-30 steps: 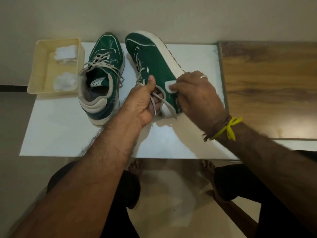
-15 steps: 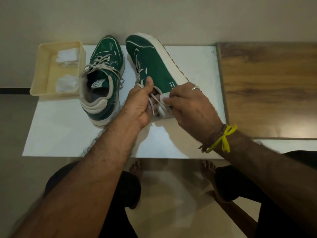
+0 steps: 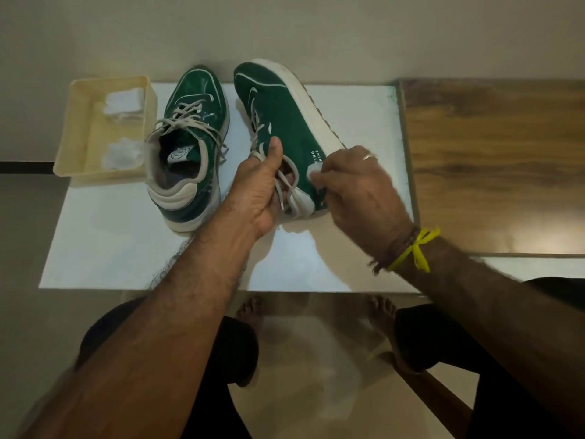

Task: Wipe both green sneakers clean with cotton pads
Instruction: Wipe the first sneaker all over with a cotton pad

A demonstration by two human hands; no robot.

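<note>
My left hand (image 3: 256, 191) grips the right-hand green sneaker (image 3: 285, 128) at its collar: my thumb lies up along the outer side of the shoe, and my fingers curl into the opening among the loose grey laces (image 3: 286, 188). The sneaker is tipped onto its side, its white sole turned to the right and its toe pointing to the far edge of the white bench (image 3: 126, 248). Its heel end sits in my left grip, and the rest of the shoe stretches away from it toward the far side.

My right hand (image 3: 357, 188) pinches a white cotton pad (image 3: 313, 172) at the fingertips and presses it against the green side of that same sneaker, just near the small white lettering and just right of my left thumb. The pad is mostly covered by my fingers. A ring sits on one finger, and a yellow thread (image 3: 414, 251) is tied at that wrist.

The other green sneaker (image 3: 190, 147) stands upright on the bench just to the left, apart from both hands, its laces loose. Left of it, touching or nearly touching its side, is a cream plastic tray (image 3: 72, 137) holding more white cotton pads (image 3: 122, 103) at its far and near ends.
</note>
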